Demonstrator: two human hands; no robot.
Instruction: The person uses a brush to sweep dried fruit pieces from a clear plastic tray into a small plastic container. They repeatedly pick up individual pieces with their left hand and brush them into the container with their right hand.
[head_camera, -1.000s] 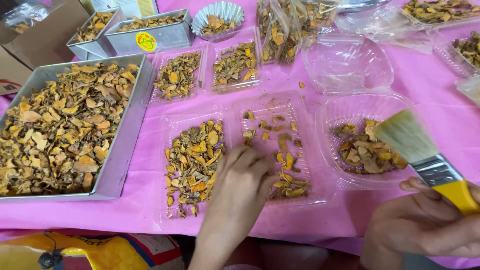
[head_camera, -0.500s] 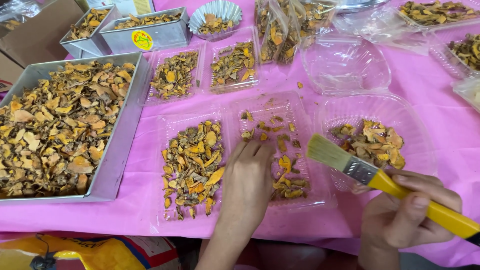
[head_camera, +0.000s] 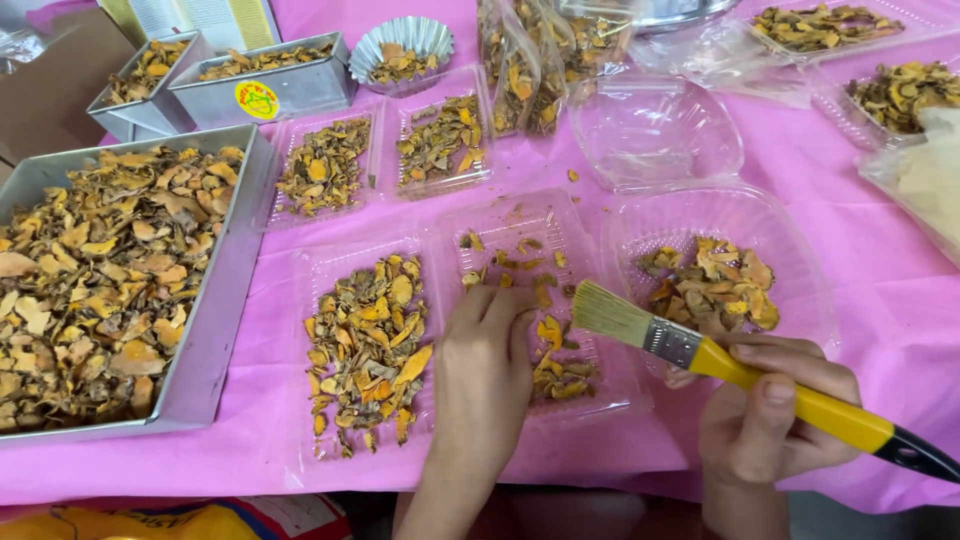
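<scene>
Left hand (head_camera: 487, 355) lay flat, fingers extended, inside a clear hinged plastic tray (head_camera: 520, 225) of dried orange-brown root slices (head_camera: 556, 372), apparently steadying it, while right hand (head_camera: 770, 415) gripped a yellow-handled flat bristle brush (head_camera: 720, 362), its bristles angled toward those slices on the pink tablecloth (head_camera: 880, 290).

Trays crowd the pink worktop (head_camera: 880, 330): the big metal pan (head_camera: 215, 330) blocks the left, and the clear plastic trays (head_camera: 330, 270) and round bowl (head_camera: 800, 270) sit close together. Bare cloth shows only along the right side.
</scene>
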